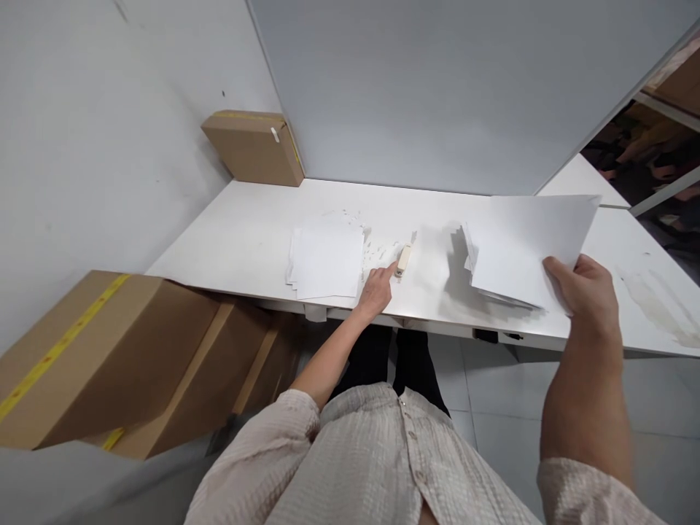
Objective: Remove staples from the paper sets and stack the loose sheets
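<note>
The right hand (582, 288), nearest the camera, pinches a sheaf of white sheets (525, 248) in its grip above the bench (246, 233). The left hand (376, 290), apparently unclenched, touches a small stapler (403, 259) beside the paper stack (327, 260).

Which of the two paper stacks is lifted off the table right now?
The stack on the right, gripped by the right hand. The other stack lies flat on the table, beside the left hand.
</note>
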A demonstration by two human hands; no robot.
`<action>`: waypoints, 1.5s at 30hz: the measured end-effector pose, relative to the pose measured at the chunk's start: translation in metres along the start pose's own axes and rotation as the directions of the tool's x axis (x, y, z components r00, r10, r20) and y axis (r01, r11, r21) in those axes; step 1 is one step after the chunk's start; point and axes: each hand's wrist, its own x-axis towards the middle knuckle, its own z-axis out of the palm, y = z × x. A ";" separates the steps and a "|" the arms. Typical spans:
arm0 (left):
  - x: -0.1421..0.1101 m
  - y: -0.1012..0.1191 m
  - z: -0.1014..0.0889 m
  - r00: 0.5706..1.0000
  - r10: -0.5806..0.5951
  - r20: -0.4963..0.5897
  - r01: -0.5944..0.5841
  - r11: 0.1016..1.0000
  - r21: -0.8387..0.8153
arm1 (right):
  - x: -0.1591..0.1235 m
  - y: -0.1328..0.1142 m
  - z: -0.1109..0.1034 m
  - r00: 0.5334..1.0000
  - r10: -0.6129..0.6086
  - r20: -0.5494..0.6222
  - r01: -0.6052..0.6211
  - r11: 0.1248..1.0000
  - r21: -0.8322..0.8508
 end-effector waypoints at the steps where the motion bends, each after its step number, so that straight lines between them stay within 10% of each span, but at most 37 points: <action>1: 0.000 0.000 0.000 1.000 -0.011 -0.006 0.011 1.000 -0.002 | 0.017 0.001 0.001 0.998 0.046 0.034 -0.044 0.997 -0.067; 7: -0.001 0.003 -0.002 0.999 -0.026 -0.032 0.025 0.999 -0.032 | 0.049 0.016 0.008 0.997 0.063 -0.035 -0.072 0.905 -0.420; 14: -0.042 -0.010 -0.042 0.978 -0.137 -0.156 0.160 0.976 0.147 | -0.040 0.028 0.033 0.977 -0.212 -0.033 0.197 0.949 -0.248; 17: -0.064 -0.033 -0.068 0.966 -0.248 -0.073 0.258 0.929 0.265 | -0.088 0.032 0.069 0.954 -0.259 0.150 0.276 0.955 -0.111; 25: -0.078 -0.055 -0.101 0.980 -0.106 0.168 0.055 0.958 0.282 | -0.167 0.031 0.154 0.789 -0.272 0.550 0.192 0.961 0.200; 34: -0.066 -0.061 -0.114 0.971 -0.200 0.132 0.197 0.980 0.033 | -0.168 0.041 0.152 0.753 -0.280 0.595 0.245 0.959 0.143; 39: -0.058 -0.058 -0.106 0.866 -0.498 -0.047 0.481 0.854 -0.196 | -0.172 0.036 0.154 0.751 -0.276 0.600 0.218 0.961 0.168; 45: -0.057 -0.045 -0.100 0.790 -0.596 -0.144 0.535 0.784 -0.315 | -0.180 0.034 0.160 0.725 -0.255 0.640 0.135 0.964 0.231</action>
